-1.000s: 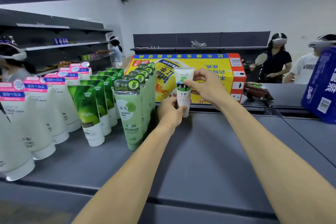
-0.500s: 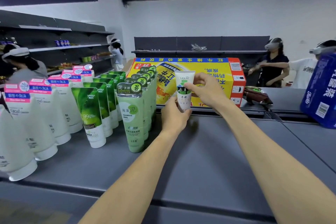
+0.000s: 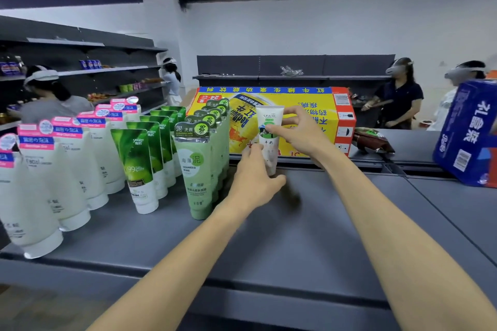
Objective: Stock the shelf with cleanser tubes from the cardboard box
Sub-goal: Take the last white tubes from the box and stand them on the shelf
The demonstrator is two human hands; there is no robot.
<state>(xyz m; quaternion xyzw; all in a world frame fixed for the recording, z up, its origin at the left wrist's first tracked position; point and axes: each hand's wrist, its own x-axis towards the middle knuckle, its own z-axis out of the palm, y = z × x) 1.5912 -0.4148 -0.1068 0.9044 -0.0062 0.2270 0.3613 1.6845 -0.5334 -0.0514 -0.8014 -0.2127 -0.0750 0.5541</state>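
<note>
A small white cleanser tube (image 3: pixel 269 126) with a green label stands cap-down on the grey shelf top (image 3: pixel 309 223), just right of the rows of tubes. My left hand (image 3: pixel 254 180) grips its lower part near the cap. My right hand (image 3: pixel 298 131) pinches its upper part between thumb and fingers. Behind it lies the yellow cardboard box (image 3: pixel 309 110) with blue and red edges. Pale green seaweed tubes (image 3: pixel 197 169) form the nearest row to the left.
Further left stand rows of dark green tubes (image 3: pixel 137 166) and white tubes with pink labels (image 3: pixel 40 183). A blue package (image 3: pixel 468 134) sits at the right, a dark snack bag (image 3: pixel 372 140) beside the box. Several people with headsets stand by the wall shelves.
The tube has stayed upright at the same spot between both hands. My view has drifted slightly; the people in the background have shifted.
</note>
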